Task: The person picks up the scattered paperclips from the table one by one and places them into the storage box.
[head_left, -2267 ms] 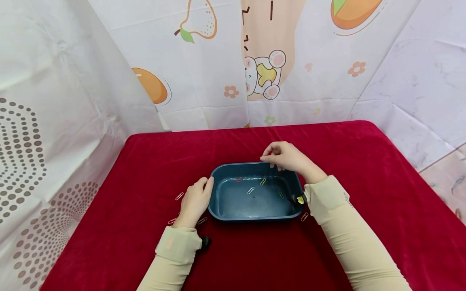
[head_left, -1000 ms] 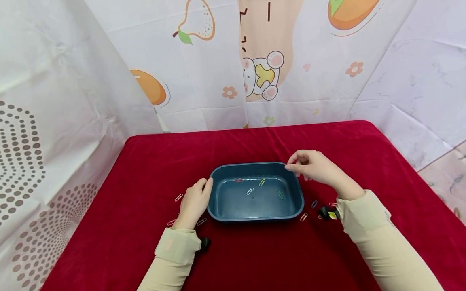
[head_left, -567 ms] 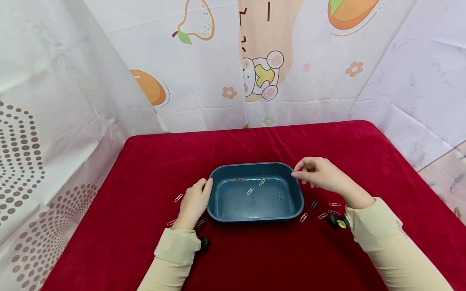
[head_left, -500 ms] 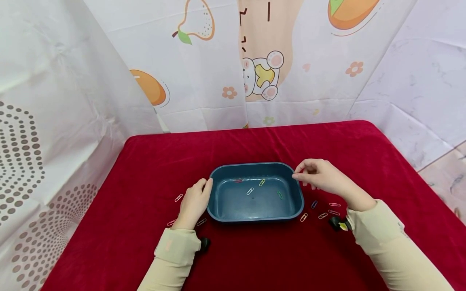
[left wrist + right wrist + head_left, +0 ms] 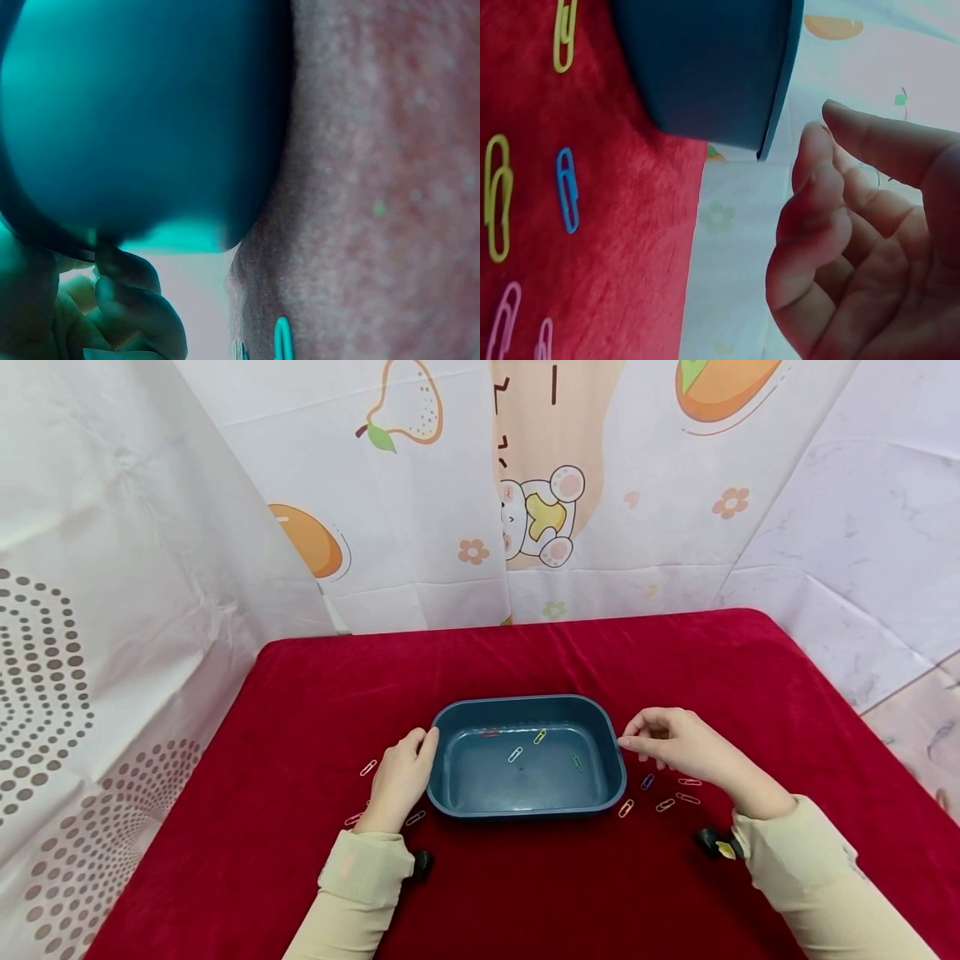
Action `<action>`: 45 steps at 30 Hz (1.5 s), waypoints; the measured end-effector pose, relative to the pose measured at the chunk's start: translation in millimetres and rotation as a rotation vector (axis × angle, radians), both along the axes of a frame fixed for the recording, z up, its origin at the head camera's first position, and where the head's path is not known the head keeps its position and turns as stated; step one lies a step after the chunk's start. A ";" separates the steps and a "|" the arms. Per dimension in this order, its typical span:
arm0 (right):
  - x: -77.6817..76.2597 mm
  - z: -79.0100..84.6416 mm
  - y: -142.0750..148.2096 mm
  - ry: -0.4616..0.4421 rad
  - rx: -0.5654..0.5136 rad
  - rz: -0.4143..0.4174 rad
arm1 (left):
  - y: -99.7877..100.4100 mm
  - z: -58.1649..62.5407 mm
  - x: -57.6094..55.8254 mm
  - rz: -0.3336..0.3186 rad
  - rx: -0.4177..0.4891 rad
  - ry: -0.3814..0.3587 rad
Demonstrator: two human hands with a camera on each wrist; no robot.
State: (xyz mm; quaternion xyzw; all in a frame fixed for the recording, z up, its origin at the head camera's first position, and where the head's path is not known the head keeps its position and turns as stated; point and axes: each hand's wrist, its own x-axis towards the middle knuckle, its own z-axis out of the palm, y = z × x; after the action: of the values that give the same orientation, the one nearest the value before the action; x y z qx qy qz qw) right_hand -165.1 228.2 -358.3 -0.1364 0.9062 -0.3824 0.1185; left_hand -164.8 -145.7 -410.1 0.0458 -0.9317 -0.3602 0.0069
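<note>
A dark blue plastic tray [image 5: 525, 815] stands on the red cloth. My left hand [image 5: 402, 777] grips its left rim; the left wrist view shows the curled fingers [image 5: 135, 300] at that rim. Inside the tray lie a red paper clip [image 5: 491, 732], a yellow paper clip [image 5: 540, 737], a white paper clip [image 5: 515, 754] and a green paper clip [image 5: 577, 762]. Just outside the right rim hovers my right hand [image 5: 678, 745], loosely curled. Seen from the right wrist, thumb and forefinger hold nothing. Below this hand lies a blue paper clip [image 5: 647, 782].
Right of the tray, yellowish paper clips [image 5: 665, 805] and pink paper clips [image 5: 690, 782] lie on the cloth. More paper clips [image 5: 416, 817] lie around my left wrist, partly hidden by it. A patterned white curtain [image 5: 420, 527] hangs behind the red-covered table [image 5: 337, 677].
From over the tray's back rim, my right hand has moved right and nearer to me, past the right rim, uncovering clips on the cloth. My left hand has kept its place on the tray.
</note>
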 end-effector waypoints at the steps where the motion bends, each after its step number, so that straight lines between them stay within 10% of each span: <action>1: 0.3 -0.9 1.5 -0.001 0.003 -0.003 | 0.0 -0.1 -0.1 0.000 0.000 0.000; 45: -4.0 -44.9 21.9 -0.130 0.071 0.029 | -0.3 -1.6 0.9 -0.010 0.017 -0.006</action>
State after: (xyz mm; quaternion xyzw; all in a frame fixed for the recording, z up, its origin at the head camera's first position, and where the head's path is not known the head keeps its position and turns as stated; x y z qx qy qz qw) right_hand -169.1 250.1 -403.2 -0.1199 0.9075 -0.3563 0.1872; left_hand -164.0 -145.9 -411.7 0.0423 -0.9288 -0.3680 0.0022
